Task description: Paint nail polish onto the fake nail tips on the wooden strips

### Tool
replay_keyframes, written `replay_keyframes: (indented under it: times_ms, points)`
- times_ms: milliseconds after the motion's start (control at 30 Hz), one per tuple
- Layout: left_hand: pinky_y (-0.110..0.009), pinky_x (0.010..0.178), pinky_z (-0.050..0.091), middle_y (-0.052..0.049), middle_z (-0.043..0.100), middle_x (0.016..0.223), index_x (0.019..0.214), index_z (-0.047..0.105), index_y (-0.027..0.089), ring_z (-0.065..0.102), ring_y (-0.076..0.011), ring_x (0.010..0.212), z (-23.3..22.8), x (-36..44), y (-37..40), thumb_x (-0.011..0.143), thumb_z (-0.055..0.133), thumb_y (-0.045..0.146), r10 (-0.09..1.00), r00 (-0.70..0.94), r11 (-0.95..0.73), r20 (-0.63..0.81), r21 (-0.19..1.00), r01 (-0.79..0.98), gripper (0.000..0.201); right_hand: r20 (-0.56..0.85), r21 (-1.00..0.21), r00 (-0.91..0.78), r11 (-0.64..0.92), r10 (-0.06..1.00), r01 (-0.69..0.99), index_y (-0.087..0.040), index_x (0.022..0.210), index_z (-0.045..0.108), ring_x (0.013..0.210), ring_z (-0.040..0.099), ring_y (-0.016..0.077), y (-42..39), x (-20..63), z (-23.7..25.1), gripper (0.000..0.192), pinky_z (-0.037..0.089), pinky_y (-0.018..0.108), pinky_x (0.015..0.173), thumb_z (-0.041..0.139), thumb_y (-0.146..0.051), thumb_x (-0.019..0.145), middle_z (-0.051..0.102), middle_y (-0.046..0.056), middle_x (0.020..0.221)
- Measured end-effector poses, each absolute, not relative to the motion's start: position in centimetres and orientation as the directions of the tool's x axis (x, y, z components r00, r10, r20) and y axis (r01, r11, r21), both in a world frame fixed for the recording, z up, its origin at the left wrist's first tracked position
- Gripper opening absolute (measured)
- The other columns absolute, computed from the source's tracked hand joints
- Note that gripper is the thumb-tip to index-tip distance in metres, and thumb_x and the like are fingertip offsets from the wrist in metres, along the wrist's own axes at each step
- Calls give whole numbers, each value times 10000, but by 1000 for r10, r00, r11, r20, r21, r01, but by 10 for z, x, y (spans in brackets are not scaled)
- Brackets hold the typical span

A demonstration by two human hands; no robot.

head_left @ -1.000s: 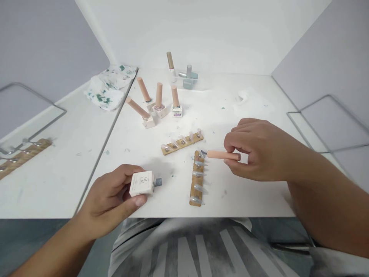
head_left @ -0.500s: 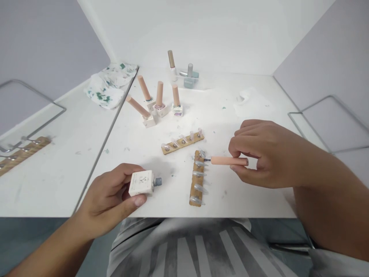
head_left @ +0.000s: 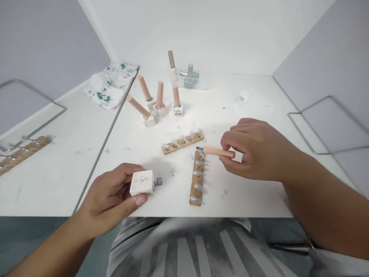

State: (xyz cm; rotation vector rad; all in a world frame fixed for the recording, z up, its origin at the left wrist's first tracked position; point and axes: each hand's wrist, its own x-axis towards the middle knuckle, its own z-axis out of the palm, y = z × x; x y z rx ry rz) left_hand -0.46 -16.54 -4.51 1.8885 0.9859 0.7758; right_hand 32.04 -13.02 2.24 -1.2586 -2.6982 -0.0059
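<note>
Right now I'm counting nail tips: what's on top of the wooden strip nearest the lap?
Five nail tips sit along the wooden strip; the brush partly hides the farthest one. The surface directly beneath them is largely covered.

Four peach-capped bottles (head_left: 160,94) are standing in a cluster on the white surface (head_left: 253,200), while behind them a gold-capped bottle (head_left: 173,72) is rising at the left end of a clear tray (head_left: 204,84) that is holding teal bottles (head_left: 189,82). A crumpled, green-stained wipe (head_left: 105,92) is lying at left, with a wooden strip (head_left: 27,152) bearing metal fittings nearer the viewer. A white tissue (head_left: 243,97) is resting at right.
</note>
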Motion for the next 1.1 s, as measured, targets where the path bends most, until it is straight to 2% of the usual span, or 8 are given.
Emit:
replay_keyframes:
  times_ms: [267, 1100]
  points:
    - [-172, 426, 374, 29, 525, 620, 1080, 509, 222, 442, -97, 483, -46, -4, -165, 845, 574, 255, 856, 500, -329, 133, 886, 328, 245, 106, -70, -663, 671, 741, 738, -197, 627, 399, 491, 310, 96, -133, 325, 29, 139, 321, 276, 658, 489, -190, 733, 363, -60, 493]
    - [-173, 420, 378, 35, 523, 617, 1093, 509, 230, 440, -97, 481, -44, -3, -166, 850, 569, 236, 848, 510, -327, 143, 899, 291, 250, 50, -58, -717, 719, 695, 693, -195, 610, 395, 506, 297, 104, -135, 327, 34, 154, 276, 281, 618, 511, -177, 709, 347, -54, 489]
